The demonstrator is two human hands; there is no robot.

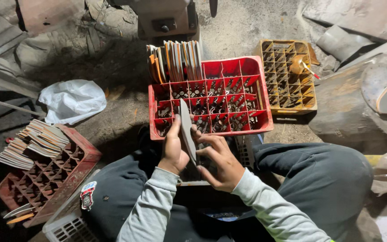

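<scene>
I hold a flat grey metal blade upright between both hands, above my lap. My left hand grips its left side and lower part. My right hand pinches its right edge with fingers and thumb. Just beyond stands a red divided plastic crate; its cells hold several small dark metal parts, and a row of similar blades with orange ends stands in its far left cells.
A yellow divided crate sits at the right of the red one. A dark red crate with stacked blades lies at the left, by a white bag. A white basket is at my left knee, on a dirt floor.
</scene>
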